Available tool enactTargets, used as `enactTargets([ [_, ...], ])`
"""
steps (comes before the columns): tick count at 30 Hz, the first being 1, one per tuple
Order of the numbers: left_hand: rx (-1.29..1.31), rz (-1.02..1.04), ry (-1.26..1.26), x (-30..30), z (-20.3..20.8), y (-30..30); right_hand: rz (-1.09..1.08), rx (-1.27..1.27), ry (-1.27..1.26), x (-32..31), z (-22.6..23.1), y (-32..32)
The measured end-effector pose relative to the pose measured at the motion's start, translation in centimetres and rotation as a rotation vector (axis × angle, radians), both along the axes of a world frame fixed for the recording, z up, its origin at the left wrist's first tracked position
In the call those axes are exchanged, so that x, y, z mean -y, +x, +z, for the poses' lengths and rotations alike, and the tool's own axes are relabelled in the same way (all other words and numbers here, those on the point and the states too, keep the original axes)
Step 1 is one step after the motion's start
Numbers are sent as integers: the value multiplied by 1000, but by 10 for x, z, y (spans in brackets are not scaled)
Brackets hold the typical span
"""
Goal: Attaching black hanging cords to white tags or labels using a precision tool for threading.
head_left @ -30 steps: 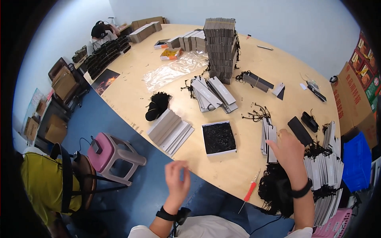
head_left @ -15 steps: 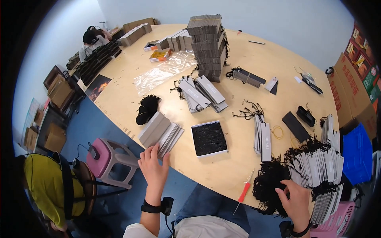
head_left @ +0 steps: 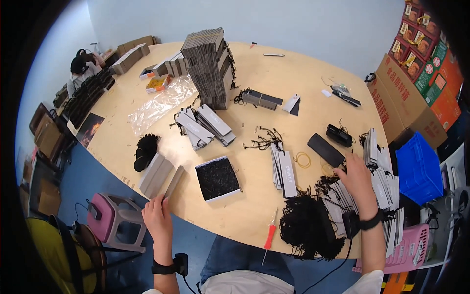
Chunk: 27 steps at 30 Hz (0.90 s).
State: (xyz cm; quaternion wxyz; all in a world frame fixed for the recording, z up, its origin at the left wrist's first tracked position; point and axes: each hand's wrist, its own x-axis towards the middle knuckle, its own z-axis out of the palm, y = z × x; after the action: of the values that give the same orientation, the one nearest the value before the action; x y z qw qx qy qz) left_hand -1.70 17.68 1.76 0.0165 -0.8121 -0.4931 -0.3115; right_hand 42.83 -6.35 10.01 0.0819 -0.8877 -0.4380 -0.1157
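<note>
At the table's left front edge, my left hand (head_left: 157,215) has its fingers closed round the near end of a thin stack of grey card strips (head_left: 175,181). A thicker block of grey strips (head_left: 155,174) lies just left of it. My right hand (head_left: 356,179) is over the right side of the table, thumb and fingers apart with nothing between them. It is close to a flat black strip (head_left: 326,150) and above corded grey tags (head_left: 384,188). A heap of black cords (head_left: 308,228) lies nearer me than that hand.
A white box of black cords (head_left: 218,179) stands mid-table. Behind it are loose tags (head_left: 196,128) and a tall stack of grey tags (head_left: 208,73). A red-handled screwdriver-like tool (head_left: 269,237) lies at the front edge. A blue crate (head_left: 418,169) and pink basket (head_left: 406,247) stand right.
My view has swung to the right. My right hand has moved from beside the cord heap farther out over the table. The fanned strips by my left hand now form a narrower stack.
</note>
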Motion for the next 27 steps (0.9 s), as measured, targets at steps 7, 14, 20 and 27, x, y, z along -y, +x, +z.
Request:
enactTargets([
  [7,160,-9,-54,-3,-3,-1,83,-139,60,-30,-33,59],
  [14,206,-29,-84,-5,-7,-4,104,-151,48,-33,-36,63],
  [20,199,-30,-49,-5,-15,1,107,-107,83,-33,-33,64],
  [27,333,-70,-115,-6,-20,-6,120,-39,165,-37,-32,55],
])
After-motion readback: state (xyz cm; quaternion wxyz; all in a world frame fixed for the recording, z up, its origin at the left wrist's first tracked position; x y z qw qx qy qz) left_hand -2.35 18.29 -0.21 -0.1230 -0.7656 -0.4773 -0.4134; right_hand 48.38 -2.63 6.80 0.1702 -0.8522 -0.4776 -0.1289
